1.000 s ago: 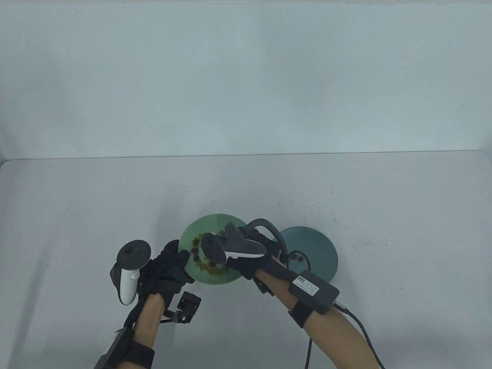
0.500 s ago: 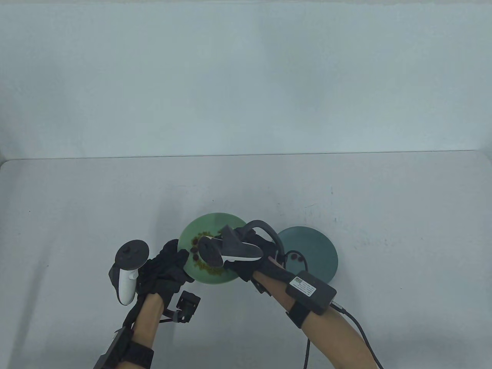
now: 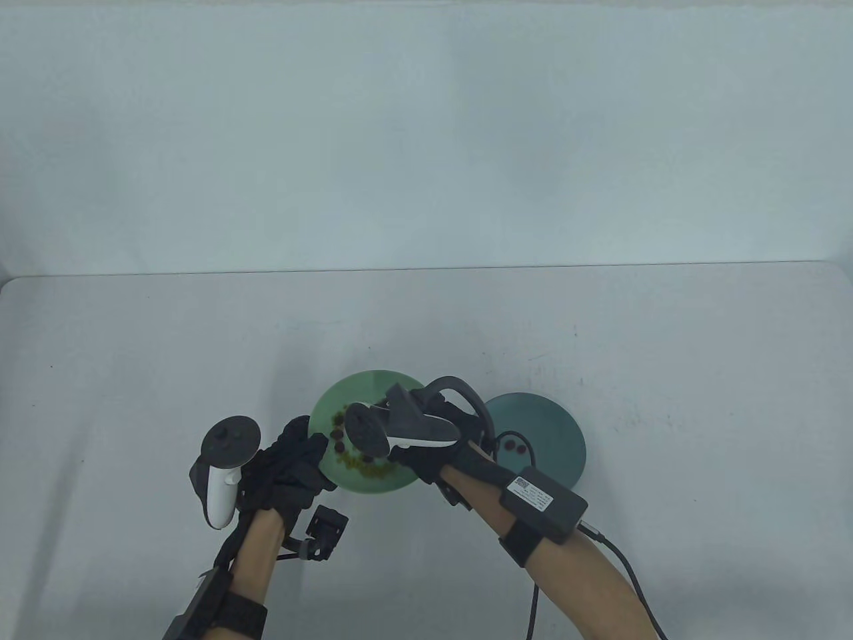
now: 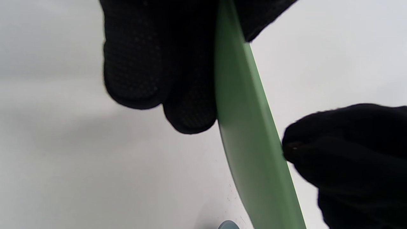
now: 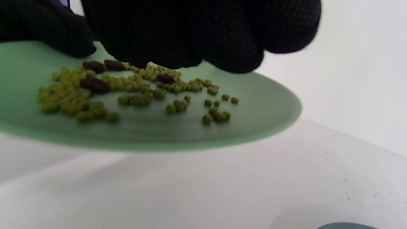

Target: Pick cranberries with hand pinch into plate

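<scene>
While I watch from the table view, the white table (image 3: 133,373) carries a light green plate (image 3: 346,400) near its front middle and a dark teal plate (image 3: 553,433) just to its right. My left hand (image 3: 290,467) grips the green plate's left rim; in the left wrist view its fingers (image 4: 187,105) lie under the rim with the thumb on top. My right hand (image 3: 433,453) hangs over the green plate's right half, fingers bunched down close above the food, and I cannot tell whether they pinch anything. Small green beans (image 5: 76,101) lie scattered on that plate, with the dark red cranberries (image 5: 93,85) among them, just under and left of my right fingertips (image 5: 235,60). Two more cranberries (image 3: 514,445) lie in the teal plate, beside my right wrist. Against half a second ago, my right hand has shifted slightly right and away from me over the green plate; the left hand and both plates have stayed put.
</scene>
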Tool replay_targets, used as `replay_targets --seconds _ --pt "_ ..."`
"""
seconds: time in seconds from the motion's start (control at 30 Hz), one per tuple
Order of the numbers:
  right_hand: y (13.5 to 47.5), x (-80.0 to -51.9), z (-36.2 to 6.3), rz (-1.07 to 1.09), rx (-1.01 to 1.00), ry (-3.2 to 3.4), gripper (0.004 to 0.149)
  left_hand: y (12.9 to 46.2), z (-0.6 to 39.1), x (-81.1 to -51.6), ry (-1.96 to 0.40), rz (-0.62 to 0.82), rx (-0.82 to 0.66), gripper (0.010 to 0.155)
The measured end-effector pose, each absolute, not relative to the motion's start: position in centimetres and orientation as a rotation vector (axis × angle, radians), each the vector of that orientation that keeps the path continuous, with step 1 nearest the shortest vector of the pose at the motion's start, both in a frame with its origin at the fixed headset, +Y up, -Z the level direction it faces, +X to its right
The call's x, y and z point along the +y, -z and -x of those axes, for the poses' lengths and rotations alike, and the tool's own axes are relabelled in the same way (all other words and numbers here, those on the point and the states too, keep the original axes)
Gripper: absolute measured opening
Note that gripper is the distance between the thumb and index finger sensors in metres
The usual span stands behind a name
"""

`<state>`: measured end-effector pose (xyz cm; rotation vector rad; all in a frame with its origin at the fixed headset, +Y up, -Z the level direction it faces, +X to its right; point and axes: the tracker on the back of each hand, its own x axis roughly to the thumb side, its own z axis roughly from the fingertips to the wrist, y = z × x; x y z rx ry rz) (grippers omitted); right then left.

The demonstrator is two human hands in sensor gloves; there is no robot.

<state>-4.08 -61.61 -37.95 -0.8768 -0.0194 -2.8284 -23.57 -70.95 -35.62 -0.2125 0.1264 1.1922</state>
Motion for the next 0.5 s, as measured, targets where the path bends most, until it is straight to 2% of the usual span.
replay_targets --seconds 0.27,0.5 --pt "38.3 -58.8 0.5 0.776 0.058 2.871 0.046 35.6 23.7 -70.9 -1.182 0.207 0.135 0.058" --pt "39.3 -59.0 -5.0 0.588 0.028 2.924 0.046 35.6 23.7 -70.9 -1.184 0.204 0.135 0.058"
